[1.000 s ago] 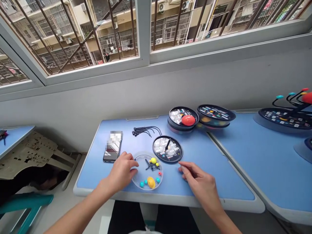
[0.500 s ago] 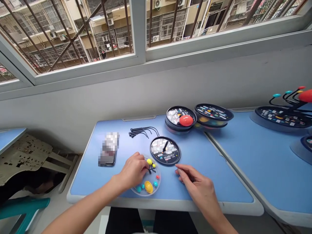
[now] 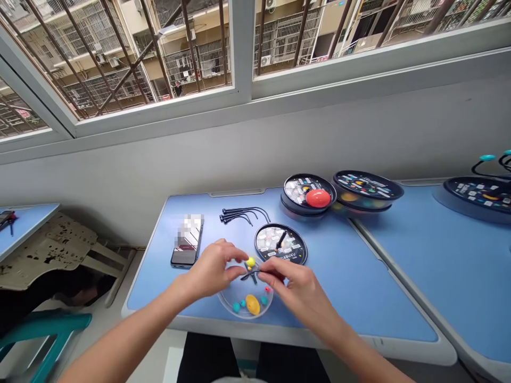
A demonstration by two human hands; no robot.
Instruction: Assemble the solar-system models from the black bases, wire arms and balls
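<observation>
My right hand pinches one end of a thin black curved rod between thumb and fingers. The rod lies over a clear round dish. My left hand reaches in from the other side, thumb and forefinger apart, the thumb close to the rod's free end; whether it touches is unclear. In the dish lie a yellow-orange half ball, a bright yellow ball, a red bead, several teal balls and small black pieces. Just behind is a round black base with a short black arm on it.
Several black curved rods lie at the back of the blue desk. A phone is on the left. Two stacked round kits stand behind, one topped by a red half ball. Another base is farther right.
My right hand has moved left over the dish and now pinches the black rod. My left hand has lifted from the dish, its fingers apart. The view has shifted slightly.
</observation>
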